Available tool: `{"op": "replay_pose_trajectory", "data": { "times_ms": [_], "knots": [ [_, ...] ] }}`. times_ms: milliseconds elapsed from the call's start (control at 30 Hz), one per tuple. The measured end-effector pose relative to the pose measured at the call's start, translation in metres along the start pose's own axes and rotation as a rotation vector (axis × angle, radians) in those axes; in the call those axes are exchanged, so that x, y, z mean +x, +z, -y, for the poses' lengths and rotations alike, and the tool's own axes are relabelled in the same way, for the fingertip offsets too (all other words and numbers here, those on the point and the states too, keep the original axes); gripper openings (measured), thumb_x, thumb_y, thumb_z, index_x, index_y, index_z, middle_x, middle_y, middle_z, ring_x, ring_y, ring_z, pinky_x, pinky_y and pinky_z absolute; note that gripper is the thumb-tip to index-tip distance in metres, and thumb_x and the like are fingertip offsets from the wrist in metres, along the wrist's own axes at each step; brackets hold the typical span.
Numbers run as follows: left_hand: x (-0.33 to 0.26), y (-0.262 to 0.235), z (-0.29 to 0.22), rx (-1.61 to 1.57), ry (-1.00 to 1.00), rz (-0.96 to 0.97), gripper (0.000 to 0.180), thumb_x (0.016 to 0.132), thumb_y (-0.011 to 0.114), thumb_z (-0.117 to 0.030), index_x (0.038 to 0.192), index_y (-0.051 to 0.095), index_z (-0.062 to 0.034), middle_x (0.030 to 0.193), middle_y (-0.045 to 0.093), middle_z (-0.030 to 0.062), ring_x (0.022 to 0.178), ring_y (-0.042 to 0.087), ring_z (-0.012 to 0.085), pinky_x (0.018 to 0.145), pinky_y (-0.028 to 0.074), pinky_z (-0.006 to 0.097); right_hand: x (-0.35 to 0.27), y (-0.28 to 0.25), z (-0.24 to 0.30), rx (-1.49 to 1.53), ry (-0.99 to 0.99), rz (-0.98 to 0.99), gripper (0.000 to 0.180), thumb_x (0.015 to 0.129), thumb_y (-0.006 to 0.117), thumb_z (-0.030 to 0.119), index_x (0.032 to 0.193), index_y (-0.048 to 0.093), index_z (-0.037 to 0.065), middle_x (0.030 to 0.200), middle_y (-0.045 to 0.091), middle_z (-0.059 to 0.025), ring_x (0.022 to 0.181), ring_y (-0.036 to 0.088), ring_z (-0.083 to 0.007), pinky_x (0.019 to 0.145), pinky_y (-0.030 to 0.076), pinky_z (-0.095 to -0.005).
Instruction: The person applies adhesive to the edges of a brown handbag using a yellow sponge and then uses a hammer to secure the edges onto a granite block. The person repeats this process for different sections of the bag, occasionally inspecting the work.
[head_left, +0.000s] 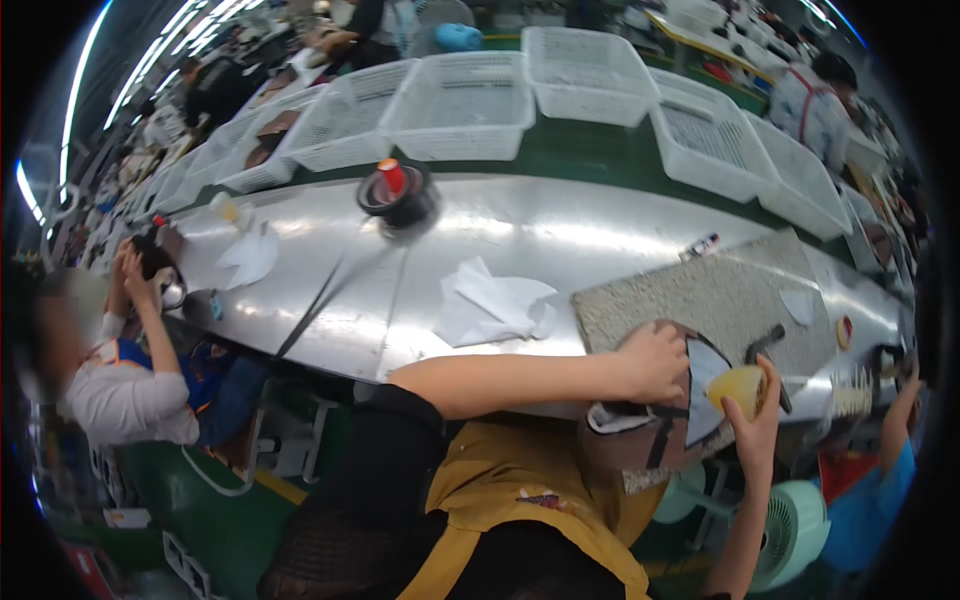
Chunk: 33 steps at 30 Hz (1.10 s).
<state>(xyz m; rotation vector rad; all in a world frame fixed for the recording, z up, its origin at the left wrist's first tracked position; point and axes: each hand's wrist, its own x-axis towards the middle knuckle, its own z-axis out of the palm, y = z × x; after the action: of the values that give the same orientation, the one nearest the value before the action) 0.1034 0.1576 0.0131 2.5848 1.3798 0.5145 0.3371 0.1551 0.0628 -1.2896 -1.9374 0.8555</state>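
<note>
A brown bag-like piece [625, 446] with a dark stripe and a pale grey panel [704, 385] lies at the front edge of the grey speckled slab [640, 295]. Across its top reaches my left hand [655, 362], fingers curled down and gripping the brown material. My right hand [757, 415] holds a rounded, yellow, translucent block [735, 388] against the pale panel, thumb and fingers round its side. Just beyond that hand lies a dark hammer-like tool [765, 345], partly hidden. What is inside the brown piece cannot be made out.
Crumpled white cloth or paper [490, 303] lies left of the slab. Farther off are a black round container with an orange-red top [397, 190] and a marker-like tube [699, 247]. White plastic baskets [460, 105] line the far side. A co-worker [140, 380] sits at left; a green fan [795, 530] stands at lower right.
</note>
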Motion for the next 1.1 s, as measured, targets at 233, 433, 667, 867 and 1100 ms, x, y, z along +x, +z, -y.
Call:
{"op": "replay_pose_trajectory", "data": {
  "times_ms": [233,433,667,867,1100],
  "knots": [
    [-0.007,-0.02,0.005,0.068,-0.011,0.046,0.042,0.084,0.058,-0.044,0.097,0.065,-0.0042,0.112,0.06,0.0082,0.114,0.05,0.0256,0.094,0.042,0.039,0.007,0.004,0.017,-0.183,-0.016,0.005,0.068,0.074,0.076,0.025,0.13,0.044,0.005,0.12,0.05,-0.0146,0.109,0.052,-0.0279,0.094,0.041,-0.035],
    [-0.007,-0.018,0.001,0.12,0.015,0.065,0.04,0.084,0.059,-0.043,0.098,0.065,-0.0056,0.114,0.06,0.008,0.116,0.049,0.0261,0.095,0.041,0.038,0.006,0.014,0.004,-0.424,-0.107,0.005,0.067,0.074,0.075,0.033,0.129,0.044,0.012,0.115,0.051,-0.0118,0.104,0.056,-0.0309,0.083,0.049,-0.039],
    [-0.01,-0.017,0.005,0.114,0.029,0.066,0.039,0.084,0.06,-0.042,0.098,0.066,-0.0066,0.113,0.06,0.0076,0.114,0.05,0.0259,0.094,0.041,0.038,0.045,0.041,0.005,-0.418,-0.166,0.002,0.064,0.074,0.075,0.028,0.128,0.045,0.011,0.114,0.052,-0.0128,0.103,0.056,-0.0316,0.084,0.048,-0.0383],
    [-0.011,-0.013,0.003,0.099,0.001,0.059,0.038,0.083,0.06,-0.042,0.096,0.067,-0.0075,0.111,0.06,0.0068,0.11,0.051,0.0248,0.092,0.042,0.037,0.08,0.054,0.014,-0.52,-0.182,0.126,0.06,0.075,0.073,0.03,0.127,0.046,0.016,0.115,0.052,-0.0121,0.102,0.057,-0.0329,0.082,0.049,-0.039],
    [-0.011,-0.009,0.005,0.123,0.011,0.021,0.039,0.082,0.06,-0.043,0.094,0.068,-0.0071,0.108,0.061,0.0072,0.109,0.052,0.0248,0.09,0.043,0.038,0.04,0.021,0.03,-0.584,-0.059,0.299,0.06,0.075,0.072,0.027,0.128,0.046,0.016,0.113,0.052,-0.0111,0.101,0.057,-0.0323,0.083,0.048,-0.0373]
  ]
}}
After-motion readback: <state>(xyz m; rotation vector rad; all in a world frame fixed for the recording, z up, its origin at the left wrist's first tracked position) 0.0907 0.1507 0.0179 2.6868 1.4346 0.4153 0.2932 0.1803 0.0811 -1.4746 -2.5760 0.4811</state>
